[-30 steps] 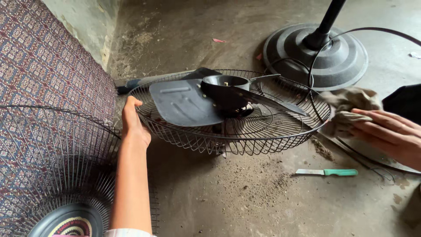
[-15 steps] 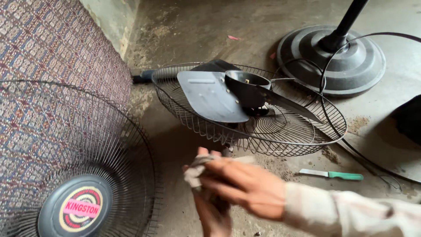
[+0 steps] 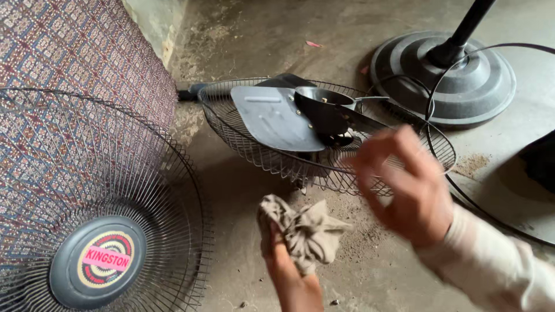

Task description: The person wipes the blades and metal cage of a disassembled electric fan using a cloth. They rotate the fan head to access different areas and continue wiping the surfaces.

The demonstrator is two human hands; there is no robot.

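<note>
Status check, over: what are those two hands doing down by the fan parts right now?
Left hand gripping crumpled grey rag. Right hand empty, open, blurred, above the floor. Rear fan guard with blades beyond; front guard at left.

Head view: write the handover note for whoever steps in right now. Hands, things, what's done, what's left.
Left hand: low in the frame, gripping a crumpled grey rag.
Right hand: empty, fingers spread, blurred, raised in front of the rear grille.
Things: rear grille lies on the concrete floor with the blades and hub inside it. Front grille leans at the left against the patterned fabric. Fan base stands behind, its cord looping past the rear grille.
Done: fan is apart.
Left: dust lies on the floor; how clean the parts are cannot be judged. Nothing is reassembled.
</note>
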